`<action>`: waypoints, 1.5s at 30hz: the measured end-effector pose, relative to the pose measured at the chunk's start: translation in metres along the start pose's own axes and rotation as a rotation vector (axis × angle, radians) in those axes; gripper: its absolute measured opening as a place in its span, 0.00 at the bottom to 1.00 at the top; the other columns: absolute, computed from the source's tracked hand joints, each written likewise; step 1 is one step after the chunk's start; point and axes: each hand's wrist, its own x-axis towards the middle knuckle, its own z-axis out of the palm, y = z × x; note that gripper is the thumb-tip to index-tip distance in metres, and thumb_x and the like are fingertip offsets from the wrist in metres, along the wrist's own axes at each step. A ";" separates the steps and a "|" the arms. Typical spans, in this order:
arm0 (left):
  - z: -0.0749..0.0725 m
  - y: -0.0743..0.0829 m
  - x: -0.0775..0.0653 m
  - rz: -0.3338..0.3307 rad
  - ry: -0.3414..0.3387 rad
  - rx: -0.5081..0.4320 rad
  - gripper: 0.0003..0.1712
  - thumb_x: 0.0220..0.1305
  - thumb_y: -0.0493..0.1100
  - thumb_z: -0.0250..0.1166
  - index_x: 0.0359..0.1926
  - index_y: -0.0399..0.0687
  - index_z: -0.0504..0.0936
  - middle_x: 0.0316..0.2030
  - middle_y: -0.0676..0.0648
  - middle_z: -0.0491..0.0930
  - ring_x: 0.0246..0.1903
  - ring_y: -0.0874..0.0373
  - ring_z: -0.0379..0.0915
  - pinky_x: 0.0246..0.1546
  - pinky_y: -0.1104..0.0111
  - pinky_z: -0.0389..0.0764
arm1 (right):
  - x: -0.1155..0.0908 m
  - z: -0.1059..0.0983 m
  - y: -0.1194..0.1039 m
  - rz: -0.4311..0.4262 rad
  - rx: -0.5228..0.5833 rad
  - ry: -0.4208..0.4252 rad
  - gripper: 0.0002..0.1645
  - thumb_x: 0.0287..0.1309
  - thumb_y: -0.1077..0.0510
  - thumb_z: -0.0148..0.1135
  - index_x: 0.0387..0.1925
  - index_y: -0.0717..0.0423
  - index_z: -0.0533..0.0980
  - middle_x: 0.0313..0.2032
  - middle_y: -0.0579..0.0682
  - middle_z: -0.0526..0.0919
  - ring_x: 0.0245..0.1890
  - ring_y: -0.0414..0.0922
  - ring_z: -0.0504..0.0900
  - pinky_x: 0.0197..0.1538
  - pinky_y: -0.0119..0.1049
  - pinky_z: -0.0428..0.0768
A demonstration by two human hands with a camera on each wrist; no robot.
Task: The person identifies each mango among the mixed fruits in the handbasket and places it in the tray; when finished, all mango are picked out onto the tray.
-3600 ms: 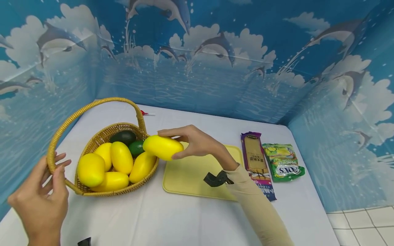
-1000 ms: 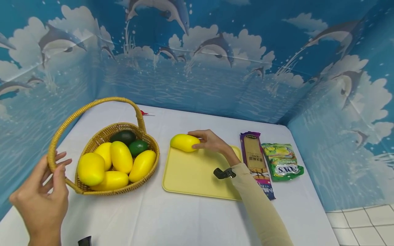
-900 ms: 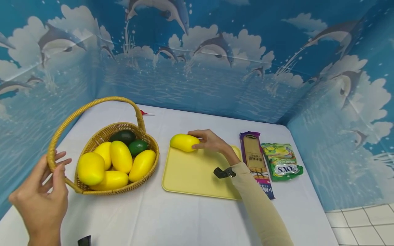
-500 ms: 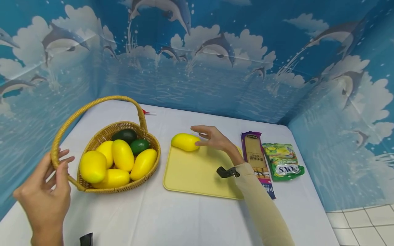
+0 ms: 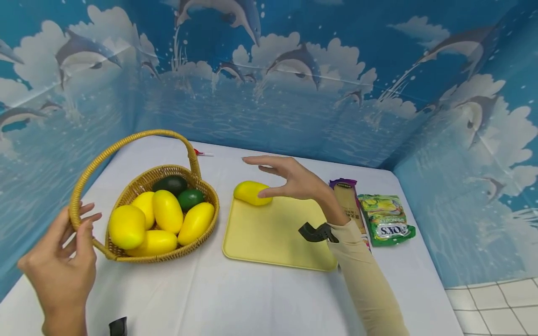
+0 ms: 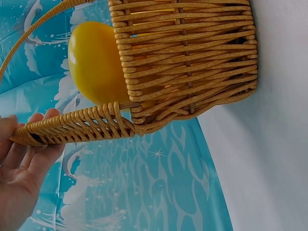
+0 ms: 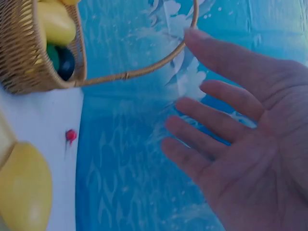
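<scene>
Honestly, the right grip (image 5: 294, 179) was spread wide with nothing in it, and the right wrist view showed the bare palm. The yellow mango (image 5: 247, 192) sat just below that grip and a bit to its left, lying at the far left corner of the tray (image 5: 277, 238). In the head view the thumb overlapped the end of the mango closest to the grip, so I couldn't swear to a gap from there, though the right wrist view made them look apart.

The left grip (image 5: 63, 261) was holding the handle (image 6: 86, 126), with the basket (image 5: 147, 258) of fruit just to the right of it and well left of the right grip.

My read: the step in hand was parting the grip from the mango without disturbing it. Best way to do that, imo, was fingers wide and straight up, thumb kept off the fruit. A rounded thing like that could've rolled easily, so a sideways drag was the move to avoid. The strap (image 5: 315, 232) by the right wrist was worth an eye too, since it hung over the tray. Same for the sleeve (image 5: 365, 270), which partly hid the long purple pack (image 5: 345, 198) right of the grip. For the left grip, a light, steady hold seemed plenty; tugging might've tipped the basket.
</scene>
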 end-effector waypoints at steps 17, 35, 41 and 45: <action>-0.001 0.004 0.000 -0.007 -0.005 0.015 0.25 0.78 0.37 0.65 0.71 0.56 0.82 0.58 0.41 0.88 0.51 0.88 0.76 0.48 0.89 0.75 | 0.083 0.041 -0.034 -0.230 0.196 -0.379 0.47 0.63 0.73 0.74 0.78 0.75 0.61 0.79 0.68 0.65 0.81 0.46 0.65 0.83 0.44 0.65; 0.000 0.007 -0.002 -0.030 -0.007 0.008 0.28 0.78 0.37 0.65 0.73 0.64 0.79 0.59 0.45 0.88 0.51 0.85 0.78 0.49 0.88 0.76 | 0.152 0.106 -0.001 -0.071 0.340 -0.457 0.47 0.62 0.76 0.72 0.77 0.76 0.61 0.79 0.69 0.64 0.81 0.51 0.64 0.81 0.38 0.66; -0.001 0.007 -0.003 -0.034 -0.008 0.016 0.28 0.78 0.37 0.64 0.73 0.64 0.79 0.59 0.46 0.88 0.51 0.86 0.78 0.49 0.88 0.76 | 0.167 0.121 0.011 -0.085 0.298 -0.428 0.47 0.61 0.74 0.74 0.77 0.76 0.62 0.79 0.69 0.64 0.81 0.49 0.63 0.81 0.33 0.65; -0.001 0.007 -0.003 -0.035 -0.005 0.004 0.28 0.77 0.36 0.65 0.72 0.64 0.80 0.59 0.48 0.88 0.51 0.84 0.79 0.49 0.87 0.77 | 0.174 0.132 0.014 -0.130 0.195 -0.398 0.49 0.59 0.70 0.78 0.77 0.74 0.63 0.80 0.66 0.63 0.82 0.45 0.61 0.81 0.28 0.61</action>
